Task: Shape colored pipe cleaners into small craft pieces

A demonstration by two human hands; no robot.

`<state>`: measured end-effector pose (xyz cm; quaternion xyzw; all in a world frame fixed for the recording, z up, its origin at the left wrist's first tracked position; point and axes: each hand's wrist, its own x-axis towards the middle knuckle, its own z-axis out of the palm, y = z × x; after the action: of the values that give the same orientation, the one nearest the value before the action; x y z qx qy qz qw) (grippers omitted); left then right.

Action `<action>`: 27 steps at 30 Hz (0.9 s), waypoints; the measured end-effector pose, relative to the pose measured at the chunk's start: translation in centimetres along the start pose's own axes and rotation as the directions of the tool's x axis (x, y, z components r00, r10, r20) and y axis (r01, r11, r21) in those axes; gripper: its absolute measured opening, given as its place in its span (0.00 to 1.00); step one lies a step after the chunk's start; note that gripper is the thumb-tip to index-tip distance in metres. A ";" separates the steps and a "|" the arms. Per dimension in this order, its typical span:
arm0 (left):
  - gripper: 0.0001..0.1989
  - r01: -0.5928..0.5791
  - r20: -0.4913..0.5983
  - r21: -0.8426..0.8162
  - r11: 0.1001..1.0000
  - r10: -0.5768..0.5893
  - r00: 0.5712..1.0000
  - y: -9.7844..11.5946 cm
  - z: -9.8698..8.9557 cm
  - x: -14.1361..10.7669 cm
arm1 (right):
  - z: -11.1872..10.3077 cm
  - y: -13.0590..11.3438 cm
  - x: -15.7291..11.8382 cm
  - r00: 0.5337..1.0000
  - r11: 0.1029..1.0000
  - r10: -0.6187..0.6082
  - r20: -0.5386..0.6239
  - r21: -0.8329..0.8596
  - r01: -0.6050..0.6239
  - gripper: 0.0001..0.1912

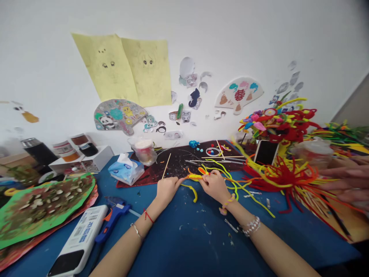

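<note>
You are gripping a fuzzy yellow pipe cleaner (195,177) with your left hand (168,189) and right hand (213,185), which are close together and closed on it, steadying it between them. Your forearms are angling inward, holding it just above the blue work mat (184,246).

A red double-happiness sign, 囍, stands on the white fan-shaped card (238,95) at 2 o'clock on the wall, the only mark clearly legible. At 8 o'clock, the white power bank (77,234) carries a barcode and blue lettering, and the tissue packet (126,170) has blue print; both are too blurred to read. Labels on the jars (66,150) at 9 o'clock are too small.
</note>
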<state>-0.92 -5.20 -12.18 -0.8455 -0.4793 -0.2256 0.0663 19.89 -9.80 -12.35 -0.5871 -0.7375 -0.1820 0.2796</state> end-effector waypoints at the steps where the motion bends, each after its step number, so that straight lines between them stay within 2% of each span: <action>1: 0.25 0.032 0.000 -0.048 0.998 -0.032 0.999 0.2 0.1 -0.1 | 0.1 0.1 0.0 0.999 0.999 0.034 0.010 -0.001 -0.034 0.18; 4: 0.20 0.059 0.000 -0.246 0.968 -0.061 0.998 0.9 0.5 -0.3 | 0.4 0.6 -0.1 0.986 0.986 0.163 0.025 -0.026 -0.162 0.19; 7: 0.12 -0.070 -0.015 -0.416 0.907 0.070 0.997 1.5 0.8 -0.5 | 1.0 1.3 -0.1 0.961 0.960 0.275 0.003 -0.048 -0.275 0.18; 8: 0.12 -0.127 -0.028 -0.444 0.887 0.128 0.991 1.7 1.0 -0.6 | 1.1 1.5 -0.2 0.951 0.950 0.308 -0.004 -0.051 -0.308 0.17; 11: 0.19 -0.233 -0.040 -0.468 0.853 0.243 0.969 1.8 1.4 -0.8 | 1.4 2.2 -0.2 0.922 0.921 0.387 -0.013 -0.044 -0.387 0.16; 14: 0.13 -0.250 0.012 -0.445 0.860 0.285 0.958 1.7 1.7 -0.9 | 1.3 2.5 -0.1 0.903 0.903 0.429 -0.009 -0.019 -0.429 0.19; 16: 0.08 -0.250 0.035 -0.416 0.874 0.291 0.956 1.6 1.6 -0.9 | 1.0 2.5 0.0 0.898 0.898 0.439 -0.005 -0.002 -0.439 0.21; 18: 0.06 -0.238 0.028 -0.379 0.894 0.268 0.963 1.7 1.3 -0.8 | 0.7 2.6 0.1 0.893 0.892 0.449 0.005 0.043 -0.449 0.22; 20: 0.07 -0.207 0.000 -0.351 0.913 0.221 0.975 1.7 0.9 -0.7 | 0.3 2.5 0.3 0.880 0.863 0.473 0.037 0.183 -0.471 0.21; 23: 0.08 -0.138 -0.046 -0.350 0.927 0.130 0.990 1.7 0.6 -0.7 | 0.0 2.1 0.6 0.886 0.738 0.431 0.171 0.499 -0.455 0.20; 27: 0.08 -0.066 -0.087 -0.371 0.926 0.036 0.996 1.6 0.6 -1.0 | -0.4 0.5 0.7 0.922 0.658 0.221 0.319 0.649 -0.383 0.23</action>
<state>0.18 -6.65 -13.02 -0.8452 -0.4026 -0.3441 -0.0712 20.34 -9.37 -11.63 -0.5677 -0.6675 0.2238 0.4267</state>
